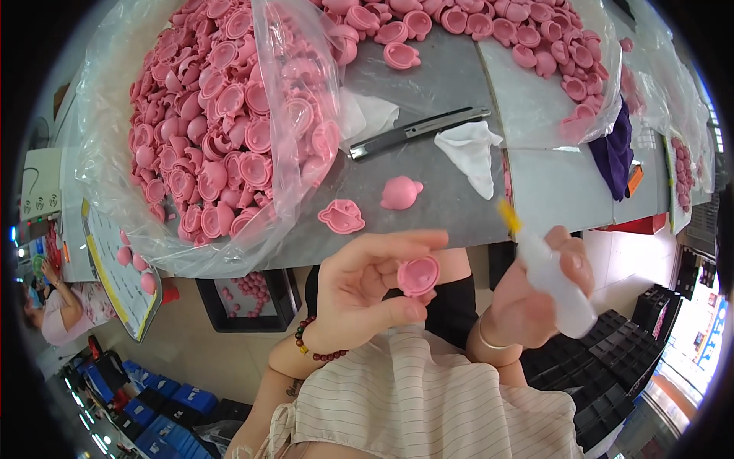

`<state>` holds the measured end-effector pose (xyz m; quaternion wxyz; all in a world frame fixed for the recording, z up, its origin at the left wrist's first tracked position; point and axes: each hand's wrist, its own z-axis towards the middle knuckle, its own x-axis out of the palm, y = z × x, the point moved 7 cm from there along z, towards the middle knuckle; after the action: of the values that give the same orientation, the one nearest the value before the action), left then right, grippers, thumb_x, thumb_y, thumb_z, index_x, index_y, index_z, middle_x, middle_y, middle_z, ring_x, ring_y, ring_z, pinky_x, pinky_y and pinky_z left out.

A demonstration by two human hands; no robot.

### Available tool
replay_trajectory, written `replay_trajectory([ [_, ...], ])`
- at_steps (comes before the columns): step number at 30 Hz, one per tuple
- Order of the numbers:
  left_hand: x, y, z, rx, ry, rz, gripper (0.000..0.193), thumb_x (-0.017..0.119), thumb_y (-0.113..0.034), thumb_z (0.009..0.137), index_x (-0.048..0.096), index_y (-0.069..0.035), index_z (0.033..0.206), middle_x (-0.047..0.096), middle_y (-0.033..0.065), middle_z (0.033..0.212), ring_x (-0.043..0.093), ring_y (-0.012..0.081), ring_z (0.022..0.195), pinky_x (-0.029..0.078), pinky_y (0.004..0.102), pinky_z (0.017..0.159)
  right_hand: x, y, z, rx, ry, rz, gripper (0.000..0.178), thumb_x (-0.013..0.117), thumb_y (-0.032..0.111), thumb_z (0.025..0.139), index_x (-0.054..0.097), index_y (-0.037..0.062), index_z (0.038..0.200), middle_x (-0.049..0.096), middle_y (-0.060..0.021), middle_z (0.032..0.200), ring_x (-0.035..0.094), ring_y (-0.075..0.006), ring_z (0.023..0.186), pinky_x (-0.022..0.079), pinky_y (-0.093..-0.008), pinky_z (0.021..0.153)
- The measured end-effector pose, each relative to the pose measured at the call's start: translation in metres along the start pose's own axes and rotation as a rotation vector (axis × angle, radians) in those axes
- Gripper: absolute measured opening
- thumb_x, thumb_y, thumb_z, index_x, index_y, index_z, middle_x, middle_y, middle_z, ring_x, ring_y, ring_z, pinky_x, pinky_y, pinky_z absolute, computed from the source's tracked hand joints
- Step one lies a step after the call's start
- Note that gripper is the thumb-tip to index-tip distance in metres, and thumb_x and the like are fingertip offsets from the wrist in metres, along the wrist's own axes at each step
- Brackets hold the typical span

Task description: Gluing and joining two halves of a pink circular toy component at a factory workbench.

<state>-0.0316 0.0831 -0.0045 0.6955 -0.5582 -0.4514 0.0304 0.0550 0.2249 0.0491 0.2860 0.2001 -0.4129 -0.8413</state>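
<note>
In front of my body, my left hand (348,279) holds a small pink plastic half shell (419,277) with its hollow side showing. The fingers and thumb close around its edge. My right hand (527,302) grips a whitish squeeze bottle (552,284) with a yellow tip that points up and away; hand and bottle are somewhat blurred. The bottle is apart from the shell. Just beyond my left hand, on the grey table (451,218), lie a rounded pink piece (401,193) and a flatter pink piece (342,216).
A clear plastic bag (298,191) heaped with pink shells stands at the left. More pink shells (535,34) lie at the back. Near the middle are a black box cutter (417,131) and a white cloth (470,153). A black tray (248,302) sits below the table edge. Another person (73,306) is at far left.
</note>
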Motion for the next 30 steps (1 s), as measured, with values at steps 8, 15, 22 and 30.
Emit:
replay_trajectory([
  [8,0.001,0.005,-0.002,-0.011,-0.017,0.001,0.051,0.065,-0.008,0.069,0.037,0.002,0.111,0.046,0.0266,0.108,0.058,0.0186,0.079,0.048,0.0275,0.069,0.023,0.041,-0.003,-0.277,0.217,0.062,0.061,0.044,0.055,0.075,0.053,-0.004,0.084,0.04,-0.0037,0.06,0.034,-0.0121,0.048,0.023,-0.0225,0.039],
  [15,0.004,0.002,-0.001,0.016,0.12,-0.077,0.039,0.052,0.007,0.074,0.037,0.004,0.11,0.042,0.0222,0.116,0.048,0.0192,0.102,0.042,0.028,0.083,0.025,0.043,-0.006,-0.22,0.272,-0.008,0.058,0.041,0.054,0.077,0.053,-0.0023,0.084,0.044,-0.0046,0.059,0.039,-0.0132,0.048,0.027,-0.0233,0.039],
  [22,0.002,0.002,-0.002,0.019,0.13,-0.077,0.039,0.051,0.009,0.074,0.037,0.004,0.11,0.043,0.0222,0.115,0.048,0.0199,0.102,0.042,0.0284,0.082,0.023,0.037,-0.006,-0.205,0.152,0.078,0.052,0.063,0.047,0.062,0.06,-0.0019,0.08,0.052,-0.0018,0.06,0.04,-0.0109,0.043,0.027,-0.0226,0.036],
  [30,0.004,0.0,-0.001,-0.049,-0.051,-0.018,0.043,0.064,-0.005,0.07,0.039,0.003,0.104,0.047,0.0272,0.107,0.058,0.0198,0.08,0.047,0.0292,0.071,0.03,0.037,-0.004,-0.289,0.177,0.036,0.06,0.037,0.052,0.08,0.053,-0.0052,0.083,0.043,-0.0061,0.053,0.036,-0.013,0.042,0.021,-0.023,0.034],
])
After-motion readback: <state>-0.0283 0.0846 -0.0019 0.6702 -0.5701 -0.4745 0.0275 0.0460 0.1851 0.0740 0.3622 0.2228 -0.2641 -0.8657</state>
